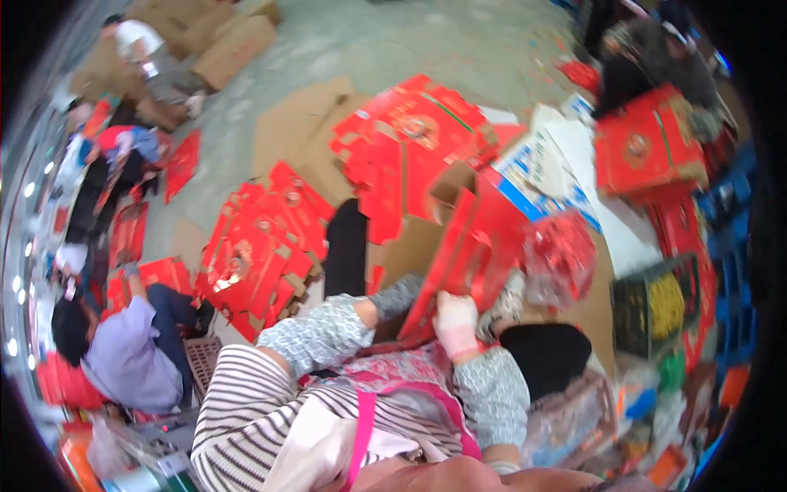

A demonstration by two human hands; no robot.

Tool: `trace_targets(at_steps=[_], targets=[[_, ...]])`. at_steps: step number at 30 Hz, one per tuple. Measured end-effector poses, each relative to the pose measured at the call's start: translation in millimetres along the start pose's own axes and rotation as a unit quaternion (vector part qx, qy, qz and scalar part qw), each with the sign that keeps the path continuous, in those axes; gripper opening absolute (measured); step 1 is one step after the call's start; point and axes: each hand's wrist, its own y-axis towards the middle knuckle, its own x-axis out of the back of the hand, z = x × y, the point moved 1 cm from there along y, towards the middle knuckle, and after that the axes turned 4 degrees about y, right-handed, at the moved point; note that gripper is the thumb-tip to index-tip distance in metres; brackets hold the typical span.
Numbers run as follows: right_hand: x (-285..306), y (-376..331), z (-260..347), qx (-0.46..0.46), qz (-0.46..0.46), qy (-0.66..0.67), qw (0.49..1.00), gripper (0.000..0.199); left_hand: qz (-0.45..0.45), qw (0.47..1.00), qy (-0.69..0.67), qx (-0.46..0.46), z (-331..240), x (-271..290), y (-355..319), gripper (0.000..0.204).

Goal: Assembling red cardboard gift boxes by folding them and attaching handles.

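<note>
A red cardboard box (471, 254) with open brown flaps stands tilted in front of my lap. My right hand (457, 321), in a white glove with a pink cuff, is closed on its near upper edge. My left hand (399, 297), in a grey glove, reaches to the box's left side; its fingers are blurred and partly hidden there. Flattened red cartons (262, 246) lie in a pile to the left. Beyond the box is another stack of flat red cartons (410, 131). A clear-and-red plastic bag (561, 256) sits just right of the box.
Brown cardboard sheets (299, 131) cover part of the floor. At right stand a dark crate (656, 305) with yellow contents and a person holding a red carton (648, 148). Another person in a lilac shirt (135, 361) sits at left. White-and-blue sacking (545, 168) lies beyond.
</note>
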Motion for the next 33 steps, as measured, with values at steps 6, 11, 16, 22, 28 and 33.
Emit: trace_targets(at_steps=[6,11,16,22,28,33], targets=[[-7,-7,4,-0.055,0.034,-0.083,0.994,0.008,0.043,0.923,0.373,-0.088,3,-12,15,0.013],[-19,4,9,-0.052,0.068,-0.125,0.989,0.007,-0.033,0.938,0.308,-0.152,37,-2,20,0.025],[0,-1,-3,-0.082,0.027,0.019,0.996,0.007,0.041,0.981,0.154,-0.107,-9,-4,2,0.019],[-2,-6,-6,-0.119,-0.017,0.134,0.984,0.012,0.029,0.955,0.229,-0.188,-23,-4,-4,0.026],[-15,-18,-19,-0.142,-0.001,0.228,0.963,0.016,0.057,0.909,0.327,-0.251,-11,-2,15,0.03],[-16,-22,-26,-0.154,0.027,0.249,0.956,0.016,0.05,0.902,0.333,-0.269,4,2,20,0.031]])
